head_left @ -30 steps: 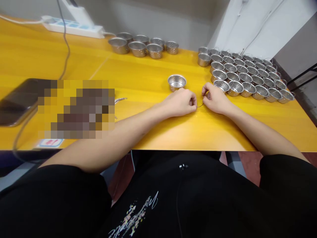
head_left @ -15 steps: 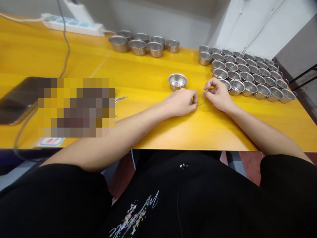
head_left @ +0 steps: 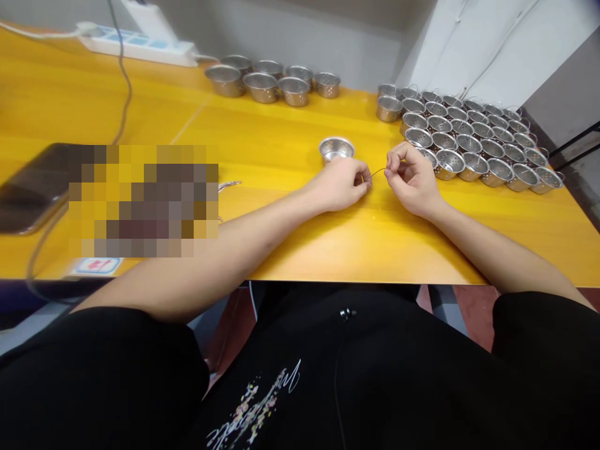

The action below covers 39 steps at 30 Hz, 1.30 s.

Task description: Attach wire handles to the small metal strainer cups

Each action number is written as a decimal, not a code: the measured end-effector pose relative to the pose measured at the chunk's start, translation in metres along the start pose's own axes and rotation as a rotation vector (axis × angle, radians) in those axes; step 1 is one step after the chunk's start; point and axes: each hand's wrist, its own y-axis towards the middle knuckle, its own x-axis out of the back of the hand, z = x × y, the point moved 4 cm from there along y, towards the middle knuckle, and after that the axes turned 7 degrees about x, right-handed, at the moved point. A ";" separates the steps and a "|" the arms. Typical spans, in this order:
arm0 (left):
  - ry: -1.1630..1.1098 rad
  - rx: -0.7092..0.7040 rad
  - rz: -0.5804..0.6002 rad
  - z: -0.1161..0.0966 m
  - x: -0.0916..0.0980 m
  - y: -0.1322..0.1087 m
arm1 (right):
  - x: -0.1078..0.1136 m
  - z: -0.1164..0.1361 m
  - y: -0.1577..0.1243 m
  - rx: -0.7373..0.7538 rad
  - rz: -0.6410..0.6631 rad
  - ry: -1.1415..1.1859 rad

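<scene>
A thin curved wire [head_left: 377, 170] spans the small gap between my two hands, above the yellow table [head_left: 300, 250]. My left hand [head_left: 341, 185] pinches one end of it between thumb and fingers. At the other end, the fingertips of my right hand [head_left: 412, 178] are closed on the wire. Just behind my left hand stands a small perforated metal cup [head_left: 336, 149], upright and without a visible handle; the hand hides its lower part.
Rows of perforated metal cups [head_left: 469, 144], many with wire handles, stand at the right. Several more cups [head_left: 261, 89] line the back. A power strip [head_left: 140, 47], a dark phone-like object [head_left: 32, 187], a cable [head_left: 125, 94] and a blurred-out patch occupy the left.
Both hands have risen slightly, and the wire between them has turned from sagging to arching upward. My left hand now covers more of the nearby cup.
</scene>
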 end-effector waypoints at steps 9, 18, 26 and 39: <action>-0.351 -0.104 -0.149 -0.010 0.002 -0.007 | 0.012 -0.026 -0.006 -0.154 -0.105 0.007; -0.261 -0.245 -0.180 -0.011 0.004 -0.003 | -0.005 -0.013 -0.007 -0.284 0.132 0.021; -0.257 -0.128 -0.111 -0.016 0.004 -0.009 | -0.009 0.010 -0.001 -0.389 0.193 -0.010; -0.021 0.047 -0.363 0.005 0.046 -0.008 | -0.004 -0.001 -0.001 -0.491 0.131 0.075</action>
